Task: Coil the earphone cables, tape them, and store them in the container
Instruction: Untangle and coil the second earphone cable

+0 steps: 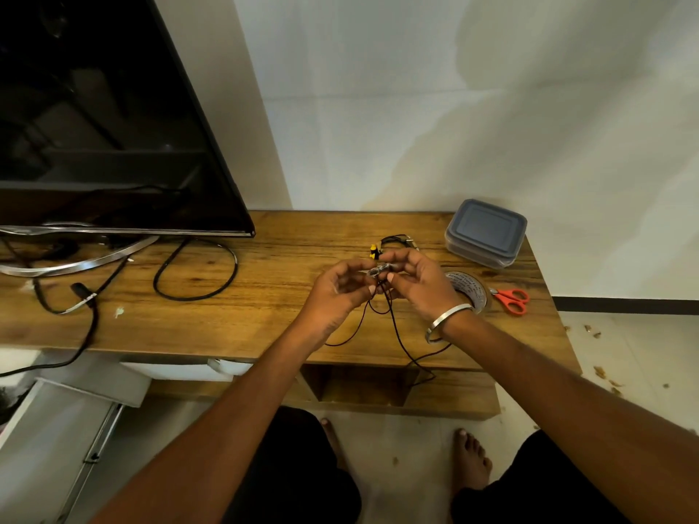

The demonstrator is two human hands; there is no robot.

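My left hand (342,287) and my right hand (418,283) meet above the wooden table (264,296), both pinching the earbud end of a black earphone cable (393,330). The cable hangs in loose loops from my fingers and trails over the table's front edge. A second earphone (393,242) with a yellow piece lies coiled just behind my hands. The grey lidded container (486,232) stands at the back right, lid on. A roll of tape (471,291) lies flat beside my right wrist, partly hidden by it.
Red-handled scissors (512,300) lie right of the tape near the table's right edge. A large black TV (113,126) on a metal stand fills the left, with black power cables (196,274) looped on the wood.
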